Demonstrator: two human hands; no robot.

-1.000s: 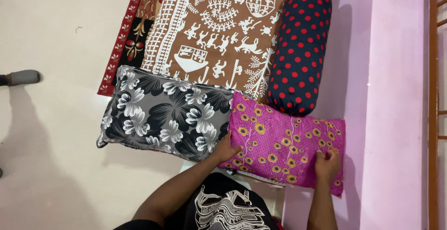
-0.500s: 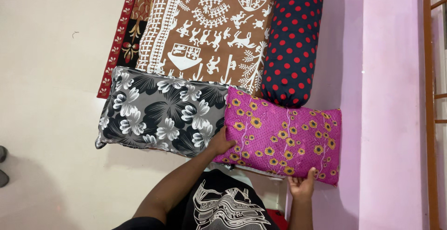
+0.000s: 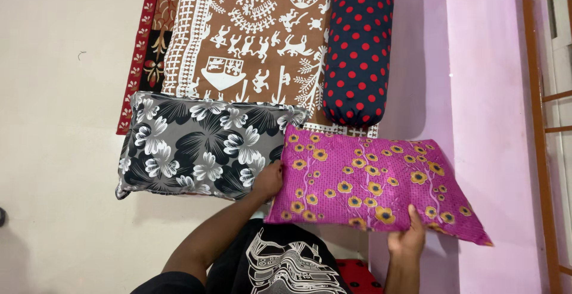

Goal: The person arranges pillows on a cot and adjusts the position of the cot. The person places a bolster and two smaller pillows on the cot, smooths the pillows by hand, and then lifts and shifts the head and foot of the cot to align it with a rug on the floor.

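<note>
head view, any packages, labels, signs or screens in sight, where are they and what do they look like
None in view: no package, label, sign or screen. Only patterned cloth: a magenta pillow with yellow flowers held by both hands, a grey floral pillow to its left, and a navy red-dotted bolster beyond.

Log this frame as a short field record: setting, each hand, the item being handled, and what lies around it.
setting: pale floor beside a pink wall
left hand: left hand grips the left edge of the magenta pillow
right hand: right hand holds its near edge from below, thumb on top
magenta pillow: yellow flowers, right corner lifted
nearby: grey floral pillow, left; dotted bolster, behind; brown patterned mat underneath
</note>
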